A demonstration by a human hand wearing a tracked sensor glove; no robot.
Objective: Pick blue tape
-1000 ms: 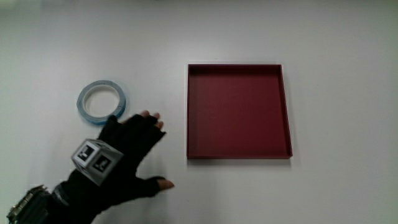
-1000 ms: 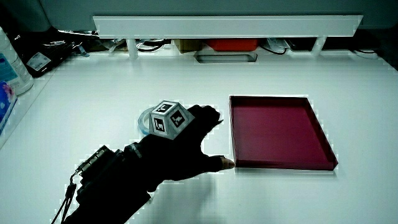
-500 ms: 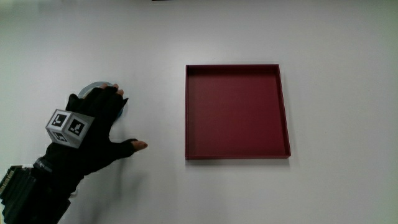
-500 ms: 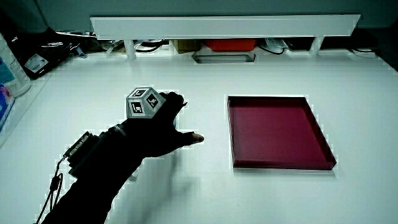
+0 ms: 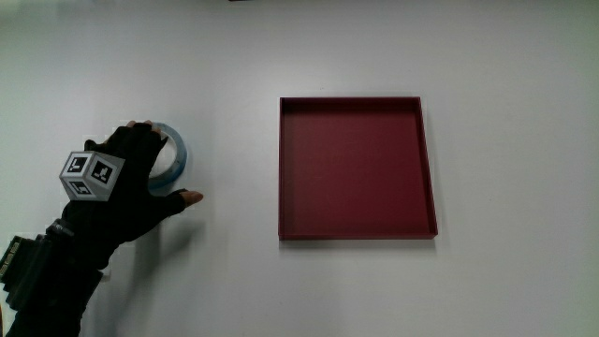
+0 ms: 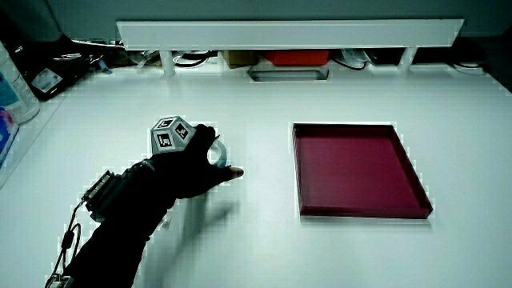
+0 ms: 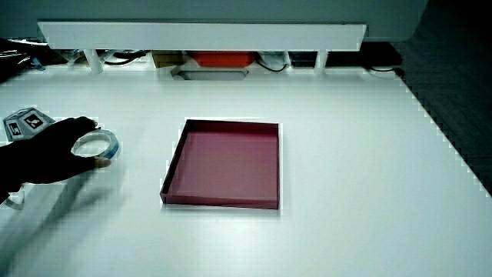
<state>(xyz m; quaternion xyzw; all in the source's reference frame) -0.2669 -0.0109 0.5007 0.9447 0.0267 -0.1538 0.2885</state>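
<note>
The blue tape (image 5: 177, 159) is a pale blue ring lying on the white table beside the dark red tray (image 5: 357, 233). The gloved hand (image 5: 140, 178) covers most of the ring, with its fingers over the rim farther from the person and the thumb against the nearer rim. Its patterned cube (image 5: 92, 175) faces up. In both side views the hand (image 6: 188, 160) (image 7: 54, 158) wraps the tape (image 6: 218, 152) (image 7: 100, 144), and part of the ring shows between the fingers and thumb.
The square red tray (image 6: 360, 212) (image 7: 219, 201) holds nothing. A low white partition (image 6: 288, 34) (image 7: 200, 35) runs along the table's edge farthest from the person, with cables and boxes under it. A bottle (image 6: 12, 80) stands at the table's edge.
The hand has moved away from the tray onto the tape and closed its fingers and thumb around the ring. The tray has not moved.
</note>
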